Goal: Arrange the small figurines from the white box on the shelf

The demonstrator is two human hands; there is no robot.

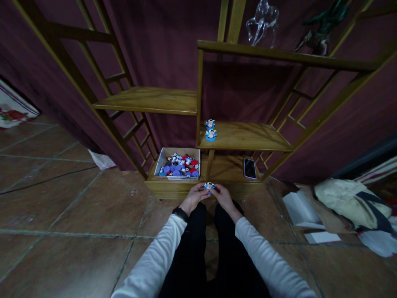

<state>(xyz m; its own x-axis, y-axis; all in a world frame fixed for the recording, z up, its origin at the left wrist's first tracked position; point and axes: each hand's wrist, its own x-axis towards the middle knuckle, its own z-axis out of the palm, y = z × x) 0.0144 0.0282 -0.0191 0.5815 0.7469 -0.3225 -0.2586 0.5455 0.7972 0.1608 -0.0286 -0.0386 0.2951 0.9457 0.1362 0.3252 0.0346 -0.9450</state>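
Both my hands meet in front of the lowest shelf board (223,171) of a wooden shelf unit. My left hand (195,196) and my right hand (222,195) pinch a small blue and white figurine (209,186) between their fingertips. A white box (161,162) full of several small figurines with blue, purple and red bases sits on the lowest board, just left of my hands. Two matching blue-based figurines (210,129) stand at the left end of the middle shelf (248,136) above.
A dark phone (249,168) lies on the lowest board at the right. A glass horse (262,22) and a dark statue (321,29) stand on the top shelf. Papers (299,209) and a heap of cloth (350,203) lie on the tiled floor at right.
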